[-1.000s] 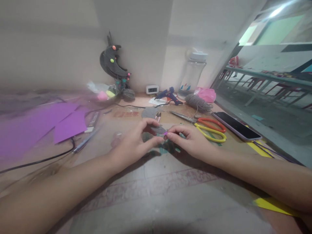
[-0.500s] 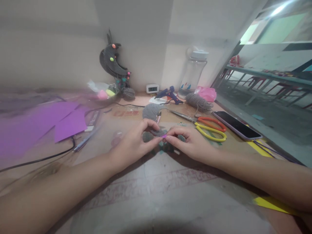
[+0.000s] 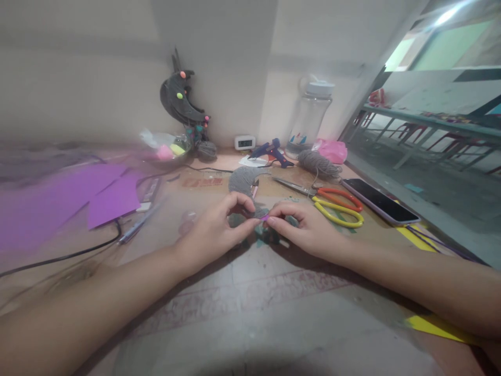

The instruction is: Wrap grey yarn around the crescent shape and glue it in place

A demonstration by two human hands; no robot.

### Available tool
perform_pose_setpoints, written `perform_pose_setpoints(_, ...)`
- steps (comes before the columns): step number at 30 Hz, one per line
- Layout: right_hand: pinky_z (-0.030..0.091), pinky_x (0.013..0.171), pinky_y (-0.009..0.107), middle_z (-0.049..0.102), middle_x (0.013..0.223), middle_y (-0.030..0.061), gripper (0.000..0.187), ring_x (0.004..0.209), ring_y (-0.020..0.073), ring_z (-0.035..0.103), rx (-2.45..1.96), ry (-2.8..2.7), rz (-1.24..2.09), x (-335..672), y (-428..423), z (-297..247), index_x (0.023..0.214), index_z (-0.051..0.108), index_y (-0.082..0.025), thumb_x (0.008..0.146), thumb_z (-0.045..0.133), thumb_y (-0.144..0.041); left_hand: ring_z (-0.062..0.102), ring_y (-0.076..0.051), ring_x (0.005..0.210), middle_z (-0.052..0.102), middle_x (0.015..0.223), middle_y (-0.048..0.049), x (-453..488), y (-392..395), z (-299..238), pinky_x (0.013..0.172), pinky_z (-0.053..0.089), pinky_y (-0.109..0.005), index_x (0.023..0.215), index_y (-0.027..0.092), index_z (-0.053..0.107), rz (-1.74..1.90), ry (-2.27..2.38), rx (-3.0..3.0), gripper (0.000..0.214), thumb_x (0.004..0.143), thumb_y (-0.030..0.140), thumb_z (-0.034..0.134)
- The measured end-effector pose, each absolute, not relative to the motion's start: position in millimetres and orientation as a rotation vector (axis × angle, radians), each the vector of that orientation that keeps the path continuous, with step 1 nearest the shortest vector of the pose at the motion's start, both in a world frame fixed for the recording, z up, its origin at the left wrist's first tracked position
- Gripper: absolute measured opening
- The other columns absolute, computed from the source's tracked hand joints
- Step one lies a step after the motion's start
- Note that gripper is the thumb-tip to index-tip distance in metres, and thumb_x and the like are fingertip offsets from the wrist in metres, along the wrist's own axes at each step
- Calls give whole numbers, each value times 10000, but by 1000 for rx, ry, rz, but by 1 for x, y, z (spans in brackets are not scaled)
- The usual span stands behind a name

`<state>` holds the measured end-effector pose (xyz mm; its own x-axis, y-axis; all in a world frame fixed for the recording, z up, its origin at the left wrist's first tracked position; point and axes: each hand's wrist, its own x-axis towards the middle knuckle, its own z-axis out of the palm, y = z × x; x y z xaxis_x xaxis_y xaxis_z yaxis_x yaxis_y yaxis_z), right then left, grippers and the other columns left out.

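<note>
Pinching fingers [image 3: 239,199] mostly hide a small grey piece [image 3: 257,212].

a plain pale wall [image 3: 97,78] is running behind the worn, scuffed bench [image 3: 274,324], while the right side is opening onto another space where a long greenish table [image 3: 415,121] and reddish chairs [image 3: 456,149] are standing on a grey floor [image 3: 438,193] and a bright light [image 3: 446,18] is glowing overhead.
</note>
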<state>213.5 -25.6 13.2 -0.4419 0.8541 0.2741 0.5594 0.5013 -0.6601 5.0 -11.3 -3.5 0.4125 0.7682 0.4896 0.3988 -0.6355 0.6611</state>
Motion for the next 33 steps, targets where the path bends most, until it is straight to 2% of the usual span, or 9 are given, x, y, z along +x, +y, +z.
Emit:
perform_pose_setpoints(7,396,623,244,560,694,-10,301,656,117,511,-1116,-2059,597,220,-22,14,722,556,-176,924,521,-397,594,-121,734,628,842,26,5,-13,-2,666,483,-250,888,216,549,1115,1007,2234,89,849,230,628)
perform_pose_setpoints(10,421,637,237,590,835,5,217,689,108,520,-1047,-1923,711,222,-18,14,924,581,-176,922,544,-390,585,-115,701,629,824,32,5,-14,-1,636,474,-240,882,220,549,1102,995,2242,89,845,214,631)
perform_pose_setpoints(13,441,588,224,607,997,40,298,657,87,527,-942,-1878,1073,222,-16,11,1164,548,-189,928,543,-370,579,-110,687,632,820,38,5,-15,1,629,466,-237,880,223,550,1102,985,2252,96,846,220,639)
perform_pose_setpoints(15,438,556,212,601,1008,45,346,648,80,526,-887,-1861,1245,221,-15,8,1219,527,-195,919,556,-365,578,-109,683,634,821,40,5,-15,1,632,463,-238,876,220,548,1103,998,2255,102,842,217,645)
perform_pose_setpoints(17,424,540,199,599,932,27,359,659,83,533,-882,-1858,1318,220,-14,7,1228,524,-188,914,561,-357,579,-108,689,635,820,40,5,-15,1,640,463,-239,868,217,544,1107,1003,2264,110,833,200,648)
perform_pose_setpoints(19,400,518,190,582,817,-1,330,642,82,525,-924,-1863,1347,219,-13,6,1179,546,-168,909,561,-358,584,-111,697,635,816,41,5,-15,0,648,465,-243,866,217,545,1112,993,2275,109,831,203,647)
perform_pose_setpoints(22,357,478,187,543,697,-35,239,558,65,465,-1013,-1879,1313,220,-11,6,973,591,-154,877,597,-373,592,-121,696,636,798,39,5,-14,0,647,473,-255,869,224,553,1109,1000,2277,103,834,241,649)
perform_pose_setpoints(25,334,457,192,512,637,-53,239,504,53,418,-1034,-1890,1279,220,-10,8,807,572,-161,847,625,-391,596,-123,692,643,791,37,6,-15,0,639,477,-255,857,223,557,1108,1012,2261,108,826,243,658)
perform_pose_setpoints(33,351,447,195,506,615,-58,261,481,58,460,-1131,-1811,1196,217,-17,13,779,560,-171,833,630,-416,595,-125,683,639,781,32,6,-17,-2,657,493,-269,865,231,577,1101,996,2213,112,837,304,657)
